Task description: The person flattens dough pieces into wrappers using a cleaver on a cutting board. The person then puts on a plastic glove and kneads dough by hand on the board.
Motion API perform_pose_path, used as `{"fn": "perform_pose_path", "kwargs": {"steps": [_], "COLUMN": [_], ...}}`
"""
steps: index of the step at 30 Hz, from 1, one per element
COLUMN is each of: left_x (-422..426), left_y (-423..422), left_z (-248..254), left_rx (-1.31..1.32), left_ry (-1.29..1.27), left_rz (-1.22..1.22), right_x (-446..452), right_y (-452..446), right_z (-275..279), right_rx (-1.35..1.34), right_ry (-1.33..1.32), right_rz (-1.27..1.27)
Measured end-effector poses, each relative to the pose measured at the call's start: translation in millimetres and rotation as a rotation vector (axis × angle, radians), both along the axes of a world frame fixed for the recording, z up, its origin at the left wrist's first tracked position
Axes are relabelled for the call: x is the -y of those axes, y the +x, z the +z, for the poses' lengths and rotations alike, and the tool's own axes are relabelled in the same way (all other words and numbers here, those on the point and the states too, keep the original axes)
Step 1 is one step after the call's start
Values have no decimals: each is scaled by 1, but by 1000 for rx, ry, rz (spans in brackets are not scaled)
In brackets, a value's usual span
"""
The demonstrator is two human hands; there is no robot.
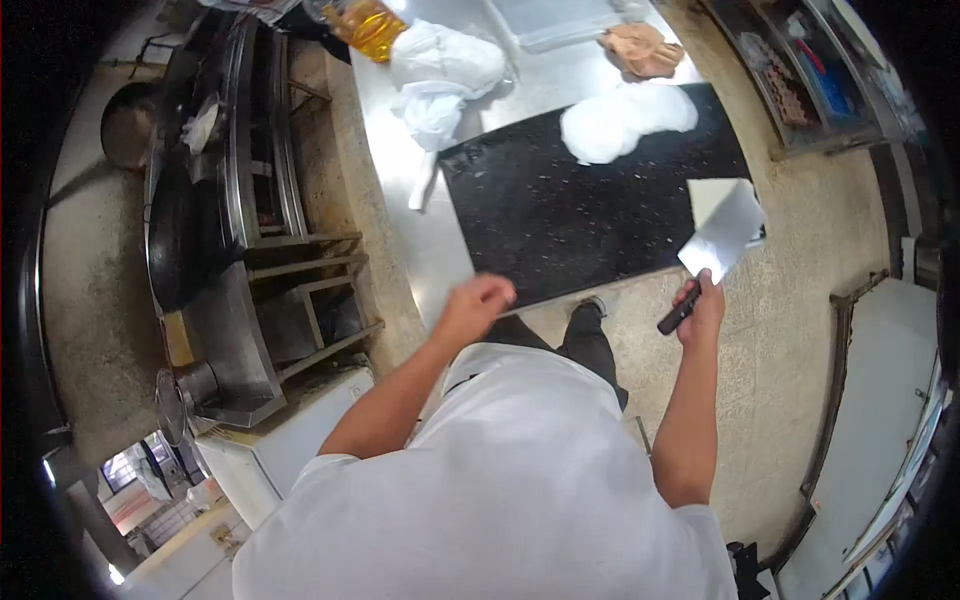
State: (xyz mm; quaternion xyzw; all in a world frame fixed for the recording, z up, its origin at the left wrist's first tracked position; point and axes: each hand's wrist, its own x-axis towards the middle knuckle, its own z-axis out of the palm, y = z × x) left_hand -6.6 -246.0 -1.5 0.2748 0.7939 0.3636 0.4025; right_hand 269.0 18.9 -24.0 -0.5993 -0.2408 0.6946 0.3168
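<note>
My right hand (705, 303) is closed round the black handle of a cleaver (728, 235), whose broad shiny blade points up and away. Partly behind that blade, a cream square piece (708, 197) shows at the right edge of the black board (560, 220). My left hand (480, 305), its fingers curled in and nothing visible in them, hovers by the board's near left corner. Farther back on the board lies a smooth white mass (628, 120) in joined lumps, possibly dough, apart from both hands.
The steel table (400, 130) holds white plastic bags (445, 70), a white stick (423, 182), a bottle of yellow oil (365, 28), a clear container (555, 25) and a crumpled brown item (641, 49). Left is a stove with a dark wok (175, 240); shelves (800, 70) stand right.
</note>
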Motion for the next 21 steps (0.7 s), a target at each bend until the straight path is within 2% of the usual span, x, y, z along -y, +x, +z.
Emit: {"fn": "perform_pose_path", "kwargs": {"steps": [1, 3, 5, 6, 8, 10, 12, 14, 15, 17, 18, 20, 21], "left_x": [3, 6, -3, -5, -1, -3, 0, 14, 26, 53, 65, 83, 83], "left_y": [-31, -88, -130, -149, -177, -185, -192, -188, -184, -175, -170, -160, -156], "left_z": [-2, -17, -26, -33, -41, -39, -43, -34, -35, -32, -33, -38, -42], "left_rx": [-167, -698, -689, -665, -694, -702, -622, -571, -560, -629, -625, -535, -508], "left_ry": [50, 0, 211, 221, 230, 308, 324, 336, 381, 414, 408, 345, 339], "left_rz": [87, 266, 397, 409, 121, 97, 83, 90, 27, -148, -153, -216, -154], "right_x": [10, 44, 89, 110, 152, 181, 203, 216, 220, 229, 234, 244, 247], "right_y": [-8, -11, -20, -30, -54, -86, -124, -171, -192, -221, -232, -243, -233], "right_z": [5, 27, 40, 46, 60, 74, 78, 105, 112, 118, 114, 99, 77], "right_rx": [0, -1, 68, 117, 271, 415, 700, 824, 827, 880, 878, 957, 908], "right_ry": [11, -23, 21, 50, 68, 122, 453, 854, 864, 986, 976, 915, 934], "right_rz": [7, -12, 47, 118, 304, 579, 897, 1118, 1116, 1360, 1362, 1571, 1551]}}
